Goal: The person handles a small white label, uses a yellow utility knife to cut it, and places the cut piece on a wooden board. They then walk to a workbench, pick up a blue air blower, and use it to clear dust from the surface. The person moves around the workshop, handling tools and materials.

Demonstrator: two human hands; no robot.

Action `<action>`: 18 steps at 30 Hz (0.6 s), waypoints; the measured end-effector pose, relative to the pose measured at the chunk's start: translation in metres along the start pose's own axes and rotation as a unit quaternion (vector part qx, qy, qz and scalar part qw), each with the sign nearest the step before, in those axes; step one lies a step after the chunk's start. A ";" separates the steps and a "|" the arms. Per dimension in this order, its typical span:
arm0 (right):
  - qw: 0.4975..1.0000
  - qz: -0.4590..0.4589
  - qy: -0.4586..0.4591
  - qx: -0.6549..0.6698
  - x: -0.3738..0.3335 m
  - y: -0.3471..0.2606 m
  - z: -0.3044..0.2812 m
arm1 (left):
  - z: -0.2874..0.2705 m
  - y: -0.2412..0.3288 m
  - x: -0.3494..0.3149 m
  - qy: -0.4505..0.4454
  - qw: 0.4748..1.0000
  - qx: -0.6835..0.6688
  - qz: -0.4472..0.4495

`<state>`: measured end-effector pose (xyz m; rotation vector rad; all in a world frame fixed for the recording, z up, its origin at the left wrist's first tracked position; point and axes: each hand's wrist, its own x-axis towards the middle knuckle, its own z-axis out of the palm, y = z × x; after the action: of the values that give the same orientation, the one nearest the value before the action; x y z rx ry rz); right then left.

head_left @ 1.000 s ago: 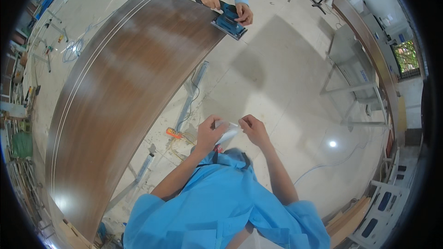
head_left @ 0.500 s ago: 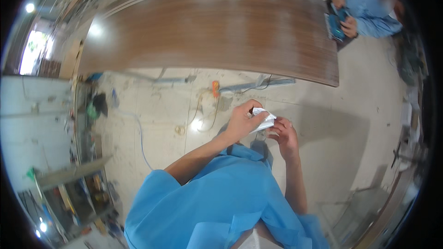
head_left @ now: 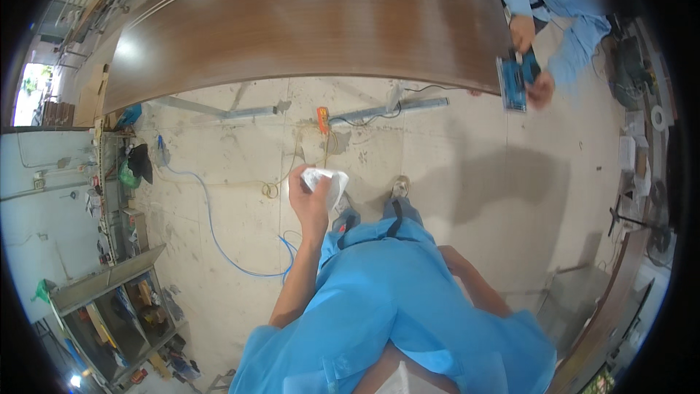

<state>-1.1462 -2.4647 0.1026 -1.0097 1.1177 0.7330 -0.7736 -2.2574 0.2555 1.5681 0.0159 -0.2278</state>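
Observation:
My left hand (head_left: 310, 201) is closed on a folded white sheet (head_left: 332, 183), with the thumb laid across it. Whether the sheet is paper or thin plastic I cannot make out. It is held up over the floor in front of my legs. My right hand (head_left: 453, 258) is down at the right side of my waist, against my blue shirt (head_left: 357, 299). Only its back edge and the forearm show; the fingers are hidden, so what they touch does not show.
A long brown wood-grain panel (head_left: 313, 29) spans the far side. At its right end a co-worker holds a teal power tool (head_left: 516, 84). An orange object (head_left: 323, 120), metal bars (head_left: 390, 110) and a blue hose (head_left: 213, 226) lie on the floor. An open-topped cabinet (head_left: 120, 321) stands near left.
My left hand has moved left with the white sheet. My right hand has left the sheet and dropped to my waist. The co-worker's tool has shifted to the panel's near right corner.

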 end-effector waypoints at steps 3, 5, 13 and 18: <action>0.995 -0.050 -0.025 0.083 -0.048 0.012 0.041 | -0.008 0.003 0.012 -0.025 0.999 -0.022 -0.002; 0.990 -0.104 -0.031 0.090 -0.073 0.013 0.072 | -0.012 0.009 0.018 -0.047 0.997 -0.051 -0.015; 0.987 -0.128 0.035 0.090 -0.073 0.030 0.174 | -0.031 0.013 0.030 -0.129 0.991 0.005 0.016; 0.982 -0.120 0.090 0.111 -0.068 0.050 0.207 | -0.038 0.005 0.026 -0.167 0.985 0.033 0.017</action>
<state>-1.1336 -2.2539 0.1756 -1.0112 1.1782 0.3194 -0.7421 -2.2237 0.2559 1.5769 -0.2826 -0.4667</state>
